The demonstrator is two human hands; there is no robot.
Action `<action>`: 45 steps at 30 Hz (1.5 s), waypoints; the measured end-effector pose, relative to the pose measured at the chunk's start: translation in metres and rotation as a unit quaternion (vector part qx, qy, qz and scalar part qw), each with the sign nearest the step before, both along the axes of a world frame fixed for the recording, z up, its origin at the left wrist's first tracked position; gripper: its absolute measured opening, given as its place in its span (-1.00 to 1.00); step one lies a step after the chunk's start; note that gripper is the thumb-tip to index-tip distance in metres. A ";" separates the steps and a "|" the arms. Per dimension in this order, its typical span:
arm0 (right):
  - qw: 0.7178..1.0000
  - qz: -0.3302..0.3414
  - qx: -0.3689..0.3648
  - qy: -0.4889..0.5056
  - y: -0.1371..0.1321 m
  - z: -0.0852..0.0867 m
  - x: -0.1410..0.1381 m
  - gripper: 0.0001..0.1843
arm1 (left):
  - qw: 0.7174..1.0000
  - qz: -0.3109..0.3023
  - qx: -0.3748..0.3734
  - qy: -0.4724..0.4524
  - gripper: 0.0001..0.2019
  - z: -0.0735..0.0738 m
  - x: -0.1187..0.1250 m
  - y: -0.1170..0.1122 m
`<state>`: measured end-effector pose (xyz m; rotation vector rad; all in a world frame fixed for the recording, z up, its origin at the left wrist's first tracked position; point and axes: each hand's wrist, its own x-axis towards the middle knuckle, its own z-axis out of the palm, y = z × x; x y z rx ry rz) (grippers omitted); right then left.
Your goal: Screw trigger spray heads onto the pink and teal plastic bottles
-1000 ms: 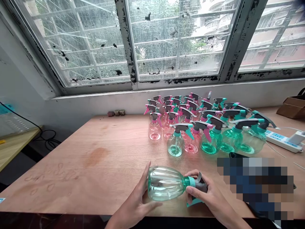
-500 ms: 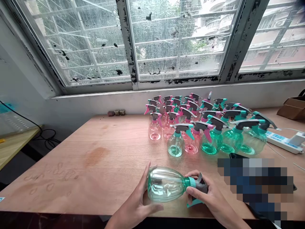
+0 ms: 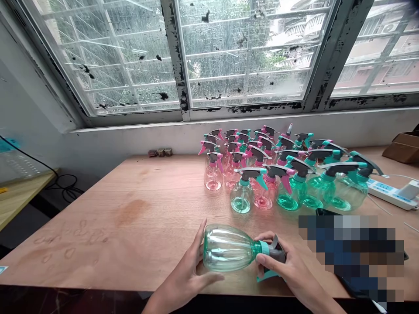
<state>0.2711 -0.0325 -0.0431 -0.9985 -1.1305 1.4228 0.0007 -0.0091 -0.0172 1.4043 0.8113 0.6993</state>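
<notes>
I hold a clear teal spray bottle (image 3: 227, 247) on its side over the near edge of the wooden table (image 3: 137, 209). My left hand (image 3: 188, 272) cups the bottle's round base, fingers wrapped around it. My right hand (image 3: 288, 270) grips the grey and teal trigger head (image 3: 275, 253) at the bottle's neck. Behind, a crowd of several pink and teal spray bottles (image 3: 271, 174) stands upright on the table.
A white power strip (image 3: 391, 192) lies at the right with a plug in it. A cardboard box (image 3: 404, 146) sits at the far right. Small blocks (image 3: 159, 152) rest by the wall under the window. A blurred patch (image 3: 352, 253) covers the near right.
The bottle has turned slightly in my hands about its long axis. Both hands stay in the same place on it.
</notes>
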 end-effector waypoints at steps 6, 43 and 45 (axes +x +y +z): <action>1.000 0.000 0.001 0.005 0.001 -0.002 0.001 -0.64 | 1.000 -0.001 -0.012 -0.027 0.01 0.004 0.003 0.000; 1.000 0.001 0.001 0.024 0.002 -0.004 0.001 -0.67 | 1.000 -0.019 0.002 -0.007 -0.03 0.001 0.000 -0.002; 1.000 0.003 0.003 0.023 0.002 -0.004 0.001 -0.68 | 1.000 -0.013 -0.003 -0.013 0.05 0.000 0.000 -0.002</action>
